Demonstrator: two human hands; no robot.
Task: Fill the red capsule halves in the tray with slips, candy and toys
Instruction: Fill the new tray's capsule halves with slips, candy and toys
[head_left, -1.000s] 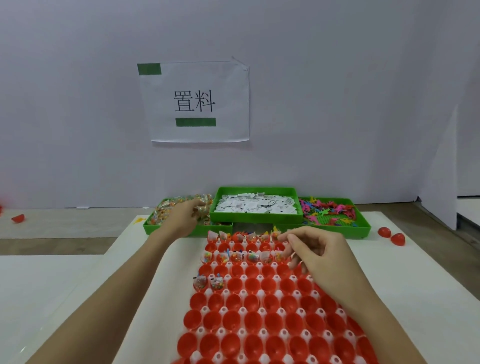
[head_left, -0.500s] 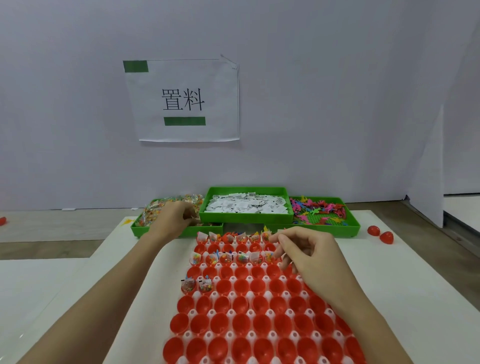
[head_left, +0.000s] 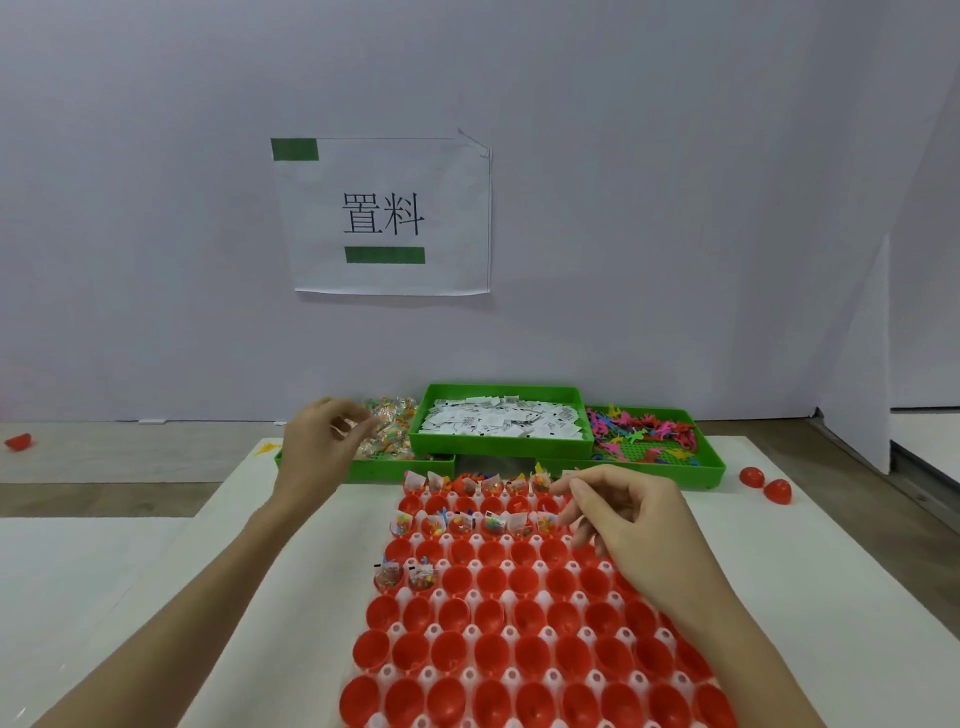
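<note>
1. A white table top lies under my arms, with a pale wall behind it.
2. Nearest me is the white tray packed with red capsule halves, open side up. The near rows hold nothing I can see.
3. Further up the tray, two filled halves sit at the left end of one row, with candy and a slip showing.
4. Beyond those, two whole rows of filled halves stand stuffed with slips and coloured bits, with a row of bare red halves between them.
5. My right hand hovers over the right side of those filled rows, fingers curled, thumb and forefinger pinched together. Whether something small is caught between them I cannot tell.
6. My left hand is raised over the candy bin, fingers loosely curled, tips just beside the wrapped candy. I cannot tell if it has hold of a piece.
7. Behind the tray, the middle green bin holds white slips; the right green bin holds coloured plastic toys.
8. Two loose red halves lie on the table right of the bins.
9. Another red piece lies on the floor far left.
10. On the wall hangs a paper sign with two characters and green bars.
</note>
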